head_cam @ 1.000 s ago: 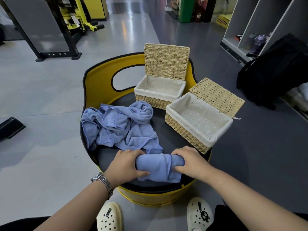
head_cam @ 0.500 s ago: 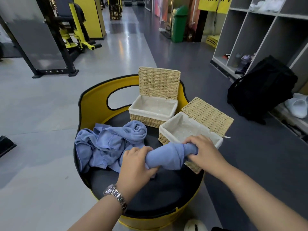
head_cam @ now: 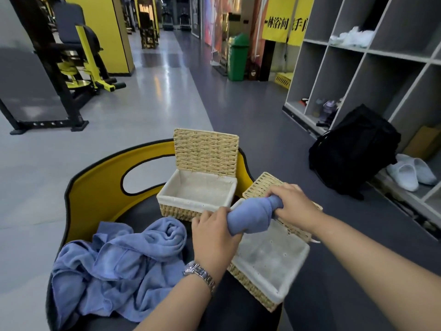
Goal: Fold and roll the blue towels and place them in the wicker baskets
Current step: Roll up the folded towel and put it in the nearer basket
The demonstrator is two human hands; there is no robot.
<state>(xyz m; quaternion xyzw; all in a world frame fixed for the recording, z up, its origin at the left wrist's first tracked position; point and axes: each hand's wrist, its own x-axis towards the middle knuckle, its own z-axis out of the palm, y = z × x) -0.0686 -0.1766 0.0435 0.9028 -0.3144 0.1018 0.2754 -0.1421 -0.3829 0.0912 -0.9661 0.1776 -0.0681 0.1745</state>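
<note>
Rolled blue towel [head_cam: 250, 217] hangs in the air above the far end of the near wicker basket [head_cam: 269, 263], held at both ends. The left hand [head_cam: 213, 231] grips the near-left end with curled fingers, a watch [head_cam: 199, 275] on its wrist; the right hand [head_cam: 292, 201] clamps the far-right end. The step in hand looks like placing the first roll, since the basket's white lining is bare. The next move calls for lowering the roll level into the basket and letting go without it unrolling. To the left, a loose heap of blue towels [head_cam: 119, 261] lies on the dark seat [head_cam: 238, 314]. Farther off, the second wicker basket [head_cam: 196, 195] stands open, lid upright.
</note>
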